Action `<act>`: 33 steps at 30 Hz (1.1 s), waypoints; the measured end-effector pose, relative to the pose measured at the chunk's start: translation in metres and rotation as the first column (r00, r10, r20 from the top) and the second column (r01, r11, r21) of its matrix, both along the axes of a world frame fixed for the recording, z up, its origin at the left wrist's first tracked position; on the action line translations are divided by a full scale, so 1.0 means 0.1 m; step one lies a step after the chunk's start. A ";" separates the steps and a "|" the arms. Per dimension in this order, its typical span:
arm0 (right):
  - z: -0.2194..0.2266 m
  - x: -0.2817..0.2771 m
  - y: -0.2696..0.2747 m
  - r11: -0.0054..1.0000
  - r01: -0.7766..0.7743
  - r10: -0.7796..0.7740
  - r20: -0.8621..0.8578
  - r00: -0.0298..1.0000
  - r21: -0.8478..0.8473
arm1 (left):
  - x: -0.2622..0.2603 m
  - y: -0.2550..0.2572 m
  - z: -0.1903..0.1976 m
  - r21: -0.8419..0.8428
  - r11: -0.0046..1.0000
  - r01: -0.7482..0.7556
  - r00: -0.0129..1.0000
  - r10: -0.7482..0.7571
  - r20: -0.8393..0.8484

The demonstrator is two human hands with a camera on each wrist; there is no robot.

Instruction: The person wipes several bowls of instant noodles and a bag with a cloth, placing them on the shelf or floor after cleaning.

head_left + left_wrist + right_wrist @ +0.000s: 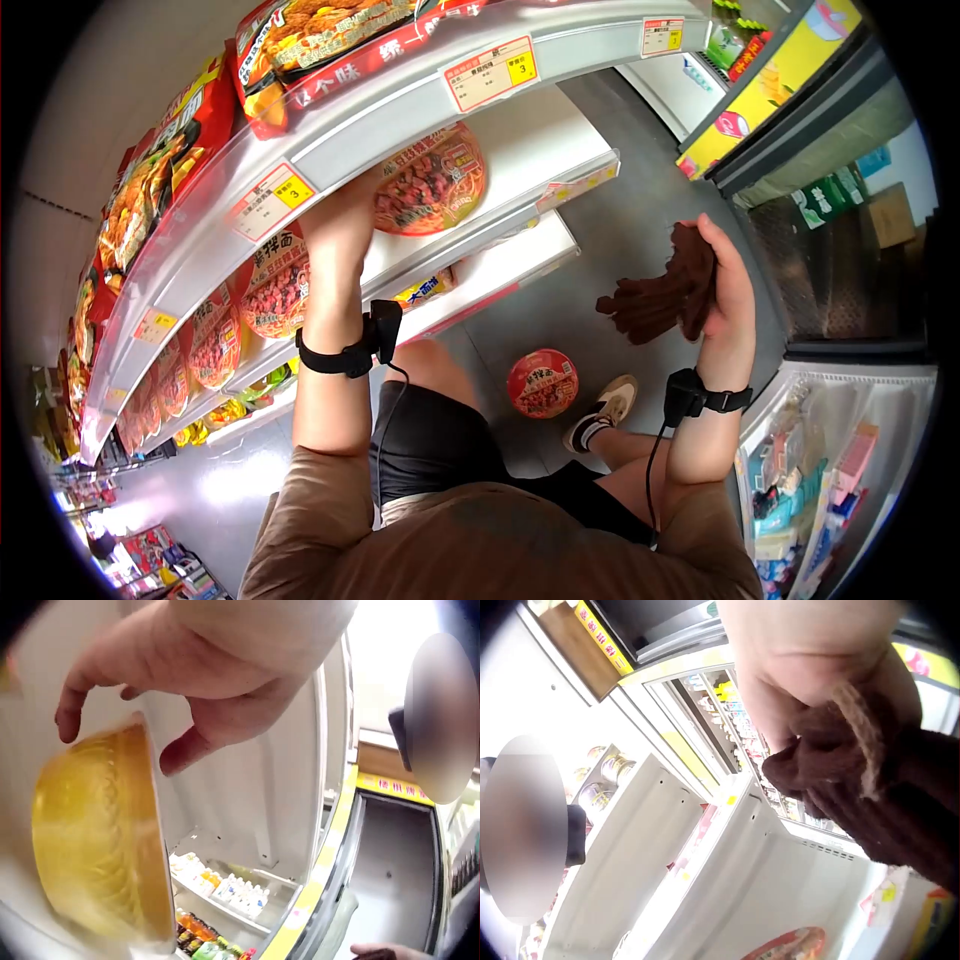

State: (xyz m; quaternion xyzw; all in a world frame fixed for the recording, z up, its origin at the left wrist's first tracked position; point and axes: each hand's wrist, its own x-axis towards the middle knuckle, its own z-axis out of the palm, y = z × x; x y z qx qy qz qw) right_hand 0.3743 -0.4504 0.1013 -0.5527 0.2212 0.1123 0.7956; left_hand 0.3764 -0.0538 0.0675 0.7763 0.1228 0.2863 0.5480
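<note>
My left hand (pixel 340 225) reaches in beneath the upper shelf, beside a bowl of instant noodles (pixel 432 180) with a red printed lid. In the left wrist view, the fingers and thumb of this hand (pixel 202 667) are spread apart close over the yellow side of a noodle bowl (pixel 97 832), thumb near its lid edge. From the head view those fingers are hidden by the shelf. Away from the shelf, my right hand (pixel 733 285) grips a bunched dark brown cloth (pixel 665 290), which hangs in folds and shows a small loop (pixel 862 739).
More noodle bowls (pixel 215 340) line the same shelf to the left. Red noodle packets (pixel 160 190) fill the upper shelf, whose price-tag edge (pixel 390 110) overhangs my left arm. A red-lidded bowl (pixel 543 383) sits on the floor near my shoe (pixel 605 410). A goods-filled cabinet (pixel 830 480) stands at right.
</note>
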 end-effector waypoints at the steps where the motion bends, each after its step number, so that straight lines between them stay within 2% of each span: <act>1: -0.07 0.05 -0.07 1.000 0.000 0.000 0.009 1.000 -0.008 | -0.01 -0.07 0.12 0.212 0.977 -0.026 0.999 0.031 -0.019; 2: -0.20 0.11 -0.14 1.000 -0.007 0.007 -0.003 1.000 0.007 | -0.13 -0.20 0.22 0.464 0.882 -0.088 0.988 0.137 -0.071; 3: -0.38 0.17 -0.23 1.000 -0.015 0.015 -0.017 1.000 0.017 | -0.13 -0.20 0.15 0.608 0.794 -0.024 0.977 0.146 -0.153; 4: -0.57 0.25 -0.32 0.999 -0.028 0.029 -0.025 0.999 0.021 | -0.14 -0.18 0.06 0.725 0.688 0.045 0.959 0.175 -0.225; 6: -1.30 0.40 -0.54 0.999 -0.020 0.025 -0.159 0.987 0.033 | -0.26 -0.36 -0.04 0.861 0.507 0.026 0.935 0.291 -0.200; 7: -1.51 0.35 -0.43 0.997 -0.014 -0.002 -0.216 0.976 -0.071 | -0.24 -0.31 -0.10 0.832 0.547 0.091 0.959 0.179 -0.222; 8: -1.92 0.33 -0.53 0.978 -0.160 0.117 -0.284 0.952 -0.131 | -0.26 -0.36 -0.16 0.834 0.549 0.053 0.965 0.186 -0.183; 9: -2.16 0.22 -0.47 0.914 -0.274 0.184 -0.297 0.937 -0.299 | -0.29 -0.37 -0.19 0.833 0.552 0.037 0.966 0.193 -0.171; 10: -2.36 0.08 -0.35 0.762 -0.388 0.252 -0.314 0.915 -0.519 | -0.31 -0.38 -0.20 0.833 0.553 0.025 0.968 0.194 -0.158; 11: -2.82 -0.01 -0.40 0.594 -0.542 0.416 -0.350 0.839 -0.594 | -0.33 -0.38 -0.18 0.841 0.541 0.016 0.971 0.191 -0.142; 12: -2.86 -0.17 -0.26 0.444 -0.665 0.498 -0.452 0.740 -0.601 | -0.36 -0.39 -0.17 0.837 0.546 0.033 0.967 0.196 -0.166; 13: -3.32 -0.26 -0.30 0.066 -0.697 0.601 -0.529 0.599 -0.714 | -0.38 -0.40 -0.16 0.833 0.550 0.050 0.963 0.194 -0.186; 14: -3.50 -0.41 -0.26 -0.109 -0.690 0.638 -0.583 0.503 -0.715 | -0.39 -0.40 -0.15 0.827 0.559 0.061 0.960 0.193 -0.201; 15: -3.66 -0.51 -0.20 -0.252 -0.731 0.641 -0.675 0.364 -0.633 | -0.41 -0.39 -0.14 0.841 0.535 0.080 0.961 0.183 -0.208; 16: -3.51 -0.64 -0.04 -0.301 -0.758 0.579 -0.742 0.337 -0.579 | -0.44 -0.40 -0.10 0.833 0.541 0.115 0.959 0.158 -0.236; 17: -3.74 -0.71 -0.01 -0.386 -0.767 0.539 -0.800 0.263 -0.512 | -0.49 -0.41 -0.03 0.824 0.548 0.147 0.954 0.141 -0.264; 20: -3.90 -1.00 0.06 -0.404 -0.788 0.477 -0.842 0.253 -0.465 | -0.53 -0.35 -0.01 0.824 0.537 0.179 0.958 0.094 -0.270; 23: -4.09 -1.14 0.04 -0.387 -0.839 0.468 -0.865 0.180 -0.384 | -0.62 -0.38 0.06 0.803 0.547 0.239 0.944 0.062 -0.323; 26: -4.34 -1.24 -0.03 -0.347 -0.816 0.486 -0.833 0.265 -0.462 | -0.61 -0.39 0.09 0.793 0.554 0.254 0.932 0.080 -0.354; 29: -4.36 -1.22 -0.08 -0.267 -0.838 0.471 -0.823 0.318 -0.476 | -0.61 -0.39 0.02 0.817 0.533 0.221 0.950 0.073 -0.305; 32: -4.54 -1.29 -0.15 -0.306 -0.766 0.518 -0.774 0.365 -0.565 | -0.60 -0.41 -0.05 0.836 0.523 0.166 0.964 0.091 -0.249; 33: -4.48 -1.31 -0.12 -0.288 -0.786 0.502 -0.785 0.363 -0.547 | -0.61 -0.41 -0.07 0.834 0.527 0.163 0.968 0.078 -0.238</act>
